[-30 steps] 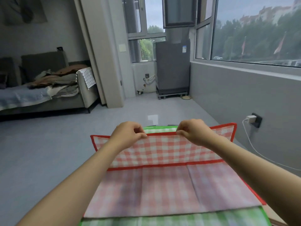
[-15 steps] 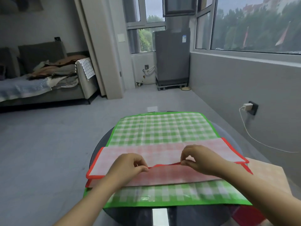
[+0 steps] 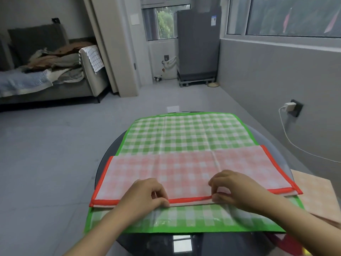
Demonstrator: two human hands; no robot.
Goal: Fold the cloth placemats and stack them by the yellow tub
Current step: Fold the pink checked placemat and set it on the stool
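Observation:
A red-and-white checked placemat (image 3: 184, 170) with a red border lies folded in half on top of a larger green-and-white checked placemat (image 3: 186, 133). Both rest on a round dark glass table (image 3: 110, 150). My left hand (image 3: 145, 196) pinches the folded red edge nearest me, left of centre. My right hand (image 3: 234, 189) pinches the same red edge a little to the right. The two layers' near edges lie almost together. No yellow tub is clearly in view; only a sliver of yellow shows at the bottom right corner.
An orange checked mat (image 3: 313, 196) lies at the right beside the table. Something red (image 3: 287, 244) peeks out at the bottom right. A white cable (image 3: 287, 137) hangs from a wall socket on the right. A sofa with piled clothes (image 3: 51, 63) stands far left.
Both hands brought the lifted far edge of the red placemat toward me and down, folding it in half; its red edge now lies on the near edge.

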